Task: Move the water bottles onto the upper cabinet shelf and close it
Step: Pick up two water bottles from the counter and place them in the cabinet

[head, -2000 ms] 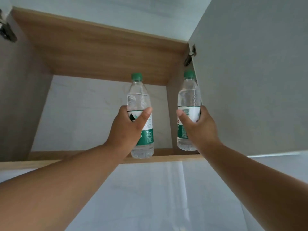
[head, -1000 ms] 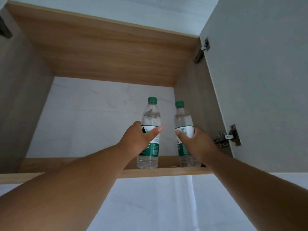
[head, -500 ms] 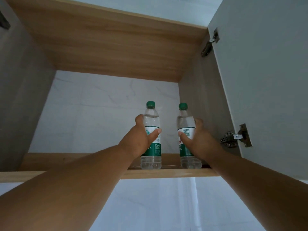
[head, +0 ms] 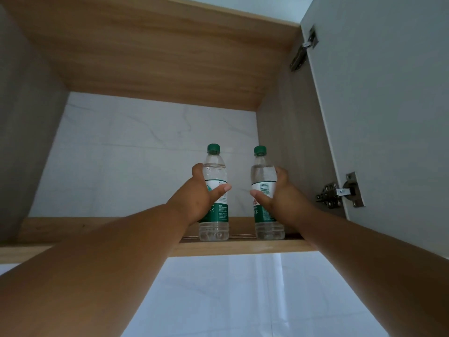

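- Our left hand is wrapped round the left bottle, which stands upright near the shelf's front edge.
- Our right hand clasps the right bottle, upright by the shelf's right front corner.
- Risk, as we judge it: both sit close to the front edge, so a careless release could tip one off.
- The door hangs open; swinging it shut might clip a bottle.
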